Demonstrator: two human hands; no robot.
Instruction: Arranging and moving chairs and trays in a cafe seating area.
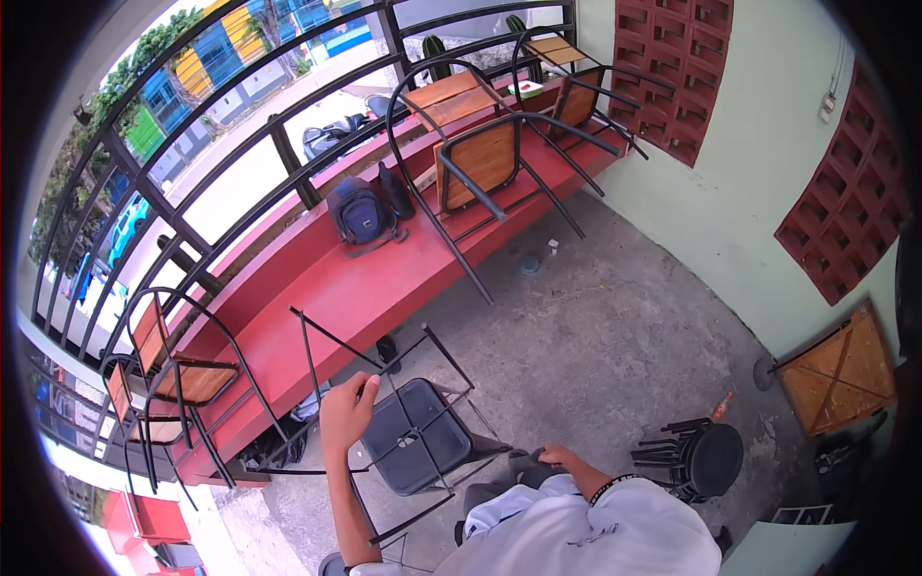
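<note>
My left hand (349,410) is raised over the thin black metal frame of an upturned stool, its fingers curled; whether they close round a bar is not clear. The stool's dark square seat (418,435) lies beneath the frame, underside up, with crossed rods over it. Low in the centre, to the stool's right, my right hand (558,455) rests by dark grey cloth near my legs. Its fingers are bent and partly hidden, so a hold cannot be made out.
A long red bench (389,273) carries a blue backpack (360,216) and several wood-and-metal chairs (479,173) along a black railing. Stacked round black stools (709,461) stand at the right. A folded wooden table (839,371) leans on the green wall. An orange-red item (722,405) lies near the stools.
</note>
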